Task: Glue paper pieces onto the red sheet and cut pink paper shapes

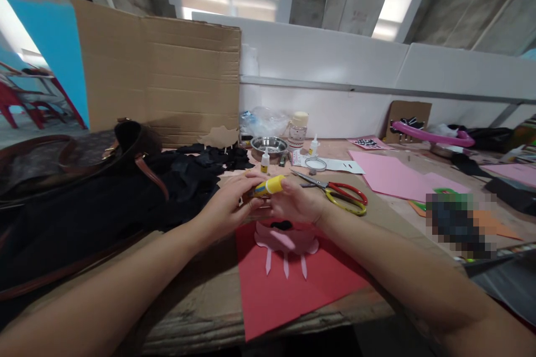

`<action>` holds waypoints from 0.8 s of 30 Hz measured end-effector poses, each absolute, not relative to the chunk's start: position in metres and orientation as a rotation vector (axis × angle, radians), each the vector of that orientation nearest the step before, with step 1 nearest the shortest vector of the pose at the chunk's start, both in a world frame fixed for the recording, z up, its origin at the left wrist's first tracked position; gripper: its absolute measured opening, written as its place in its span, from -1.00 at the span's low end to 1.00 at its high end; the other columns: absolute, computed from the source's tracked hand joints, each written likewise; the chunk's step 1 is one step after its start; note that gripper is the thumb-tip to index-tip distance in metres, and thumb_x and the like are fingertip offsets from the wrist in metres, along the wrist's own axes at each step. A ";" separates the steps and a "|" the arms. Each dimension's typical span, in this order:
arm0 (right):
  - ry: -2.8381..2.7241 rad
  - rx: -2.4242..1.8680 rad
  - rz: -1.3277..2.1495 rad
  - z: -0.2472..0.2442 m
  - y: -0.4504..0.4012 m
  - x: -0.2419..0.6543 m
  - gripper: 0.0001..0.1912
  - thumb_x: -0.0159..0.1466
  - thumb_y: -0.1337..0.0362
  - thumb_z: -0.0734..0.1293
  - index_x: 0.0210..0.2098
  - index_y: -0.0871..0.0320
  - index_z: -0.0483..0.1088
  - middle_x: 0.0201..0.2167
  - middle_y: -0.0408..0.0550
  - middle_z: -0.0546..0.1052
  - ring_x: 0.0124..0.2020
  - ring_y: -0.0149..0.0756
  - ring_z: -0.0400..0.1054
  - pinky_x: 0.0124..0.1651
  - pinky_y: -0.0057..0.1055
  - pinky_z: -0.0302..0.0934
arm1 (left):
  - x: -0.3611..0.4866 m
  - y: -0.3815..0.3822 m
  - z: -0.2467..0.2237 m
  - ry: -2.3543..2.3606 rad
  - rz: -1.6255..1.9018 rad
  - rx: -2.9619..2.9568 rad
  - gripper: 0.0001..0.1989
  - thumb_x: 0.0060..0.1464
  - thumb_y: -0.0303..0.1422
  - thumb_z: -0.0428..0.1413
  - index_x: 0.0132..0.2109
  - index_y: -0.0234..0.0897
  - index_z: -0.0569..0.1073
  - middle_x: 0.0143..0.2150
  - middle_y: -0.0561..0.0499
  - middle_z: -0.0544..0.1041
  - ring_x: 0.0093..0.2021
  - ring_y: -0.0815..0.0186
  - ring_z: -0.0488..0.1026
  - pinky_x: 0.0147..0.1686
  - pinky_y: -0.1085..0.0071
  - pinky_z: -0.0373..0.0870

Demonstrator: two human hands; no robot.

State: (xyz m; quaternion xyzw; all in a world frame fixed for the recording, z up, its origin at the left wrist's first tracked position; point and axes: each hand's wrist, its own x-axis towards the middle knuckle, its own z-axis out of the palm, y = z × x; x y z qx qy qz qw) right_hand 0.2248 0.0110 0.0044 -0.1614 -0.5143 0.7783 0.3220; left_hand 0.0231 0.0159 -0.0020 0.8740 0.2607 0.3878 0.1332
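Forearms (138, 284) converge, yellow tube (270, 186) (tilted) between left grip (230, 201) and right grip (299, 201).

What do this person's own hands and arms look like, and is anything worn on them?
The left hand and right hand are ordinary human hands without gloves. Both forearms are bare and taper toward the wrists, with no sleeve, watch, cable or marking visible. The fingers are partly hidden and slightly blurred, so I cannot tell about rings or nail colour.
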 end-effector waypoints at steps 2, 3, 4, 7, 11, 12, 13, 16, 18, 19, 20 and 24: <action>-1.381 -0.389 1.996 0.007 0.009 0.222 -0.40 0.06 -0.09 0.51 -0.01 0.07 0.42 -0.13 -0.04 0.56 -0.20 -0.26 0.43 0.07 -0.23 0.31 | 0.023 0.016 -0.002 0.757 1.108 2.549 -0.69 0.26 -0.37 0.08 0.12 -0.24 0.46 0.15 -0.18 0.53 0.20 0.04 0.38 0.21 0.07 0.27; -1.396 -0.385 1.968 0.009 0.007 0.220 -0.40 0.06 -0.06 0.51 0.01 0.06 0.41 -0.11 -0.05 0.56 -0.21 -0.28 0.42 0.04 -0.27 0.31 | 0.023 0.016 -0.002 0.755 1.098 2.559 -0.70 0.26 -0.38 0.08 0.12 -0.25 0.46 0.15 -0.19 0.53 0.20 0.05 0.38 0.20 0.08 0.28; -1.409 -0.387 1.946 0.011 0.006 0.219 -0.41 0.06 -0.02 0.51 0.02 0.04 0.40 -0.10 -0.07 0.55 -0.22 -0.30 0.41 0.02 -0.31 0.31 | 0.023 0.016 -0.002 0.750 1.089 2.570 -0.70 0.26 -0.40 0.08 0.11 -0.25 0.46 0.15 -0.19 0.52 0.20 0.06 0.39 0.20 0.09 0.28; -1.445 -0.392 1.910 0.014 0.003 0.218 -0.45 0.08 0.07 0.49 0.04 0.04 0.39 -0.08 -0.09 0.52 -0.20 -0.32 0.38 -0.04 -0.40 0.30 | 0.024 0.014 0.001 0.726 1.083 2.604 -0.69 0.24 -0.42 0.11 0.12 -0.21 0.46 0.16 -0.15 0.51 0.18 0.09 0.40 0.19 0.13 0.29; -1.550 -0.357 1.862 0.009 0.005 0.218 -0.45 0.18 0.05 0.42 0.13 0.02 0.34 -0.04 -0.08 0.49 -0.15 -0.31 0.37 0.00 -0.37 0.30 | 0.024 0.014 0.003 0.670 1.098 2.642 -0.66 0.24 -0.47 0.10 0.13 -0.13 0.45 0.17 -0.08 0.50 0.19 0.13 0.39 0.19 0.18 0.28; -1.594 -0.373 1.833 0.007 0.007 0.219 -0.44 0.20 0.00 0.40 0.15 0.01 0.32 -0.04 -0.07 0.48 -0.15 -0.30 0.37 0.01 -0.35 0.31 | 0.024 0.014 0.002 0.665 1.093 2.650 -0.66 0.24 -0.48 0.10 0.13 -0.14 0.45 0.17 -0.08 0.50 0.19 0.14 0.39 0.20 0.18 0.28; -1.640 -0.404 1.804 0.004 0.009 0.221 -0.42 0.23 -0.07 0.37 0.16 0.01 0.31 -0.04 -0.05 0.48 -0.14 -0.28 0.38 0.02 -0.31 0.32 | 0.024 0.015 0.001 0.674 1.088 2.656 -0.67 0.24 -0.47 0.09 0.13 -0.15 0.45 0.16 -0.09 0.51 0.18 0.14 0.40 0.19 0.18 0.29; -1.754 -0.518 1.679 -0.002 0.014 0.225 -0.27 0.27 -0.29 0.26 0.23 0.05 0.26 -0.05 0.02 0.49 -0.07 -0.18 0.41 0.05 -0.20 0.33 | 0.024 0.018 -0.003 0.771 1.087 2.645 -0.69 0.24 -0.45 0.07 0.11 -0.26 0.45 0.13 -0.16 0.53 0.14 0.09 0.44 0.15 0.15 0.35; -1.797 -0.570 1.584 -0.002 0.015 0.227 -0.22 0.23 -0.24 0.36 0.27 0.07 0.24 0.01 0.04 0.49 0.04 -0.12 0.38 0.13 -0.18 0.29 | 0.025 0.020 -0.005 0.841 1.059 2.638 -0.73 0.26 -0.39 0.06 0.07 -0.29 0.48 0.09 -0.19 0.56 0.10 0.06 0.47 0.11 0.11 0.38; -1.837 -0.596 1.496 -0.001 0.015 0.227 -0.24 0.22 -0.18 0.41 0.27 0.06 0.26 0.05 0.03 0.49 0.09 -0.11 0.36 0.17 -0.19 0.25 | 0.026 0.020 -0.005 0.863 1.027 2.640 -0.75 0.27 -0.36 0.06 0.05 -0.29 0.49 0.07 -0.19 0.58 0.08 0.05 0.49 0.10 0.10 0.39; -1.892 -0.619 1.384 0.001 0.014 0.226 -0.29 0.22 -0.10 0.45 0.24 0.06 0.30 0.07 0.02 0.49 0.12 -0.11 0.34 0.21 -0.20 0.22 | 0.026 0.020 -0.005 0.878 0.989 2.643 -0.75 0.28 -0.33 0.06 0.03 -0.28 0.51 0.06 -0.19 0.59 0.08 0.04 0.49 0.10 0.09 0.40; -2.073 -0.822 0.793 0.009 0.021 0.228 -0.62 0.35 -0.02 0.32 -0.01 0.11 0.48 -0.06 0.01 0.58 -0.02 -0.18 0.46 0.09 -0.27 0.31 | 0.027 0.019 -0.001 0.956 0.921 2.650 -0.72 0.27 -0.29 0.08 0.05 -0.29 0.53 0.15 -0.21 0.55 0.19 0.00 0.44 0.18 0.07 0.35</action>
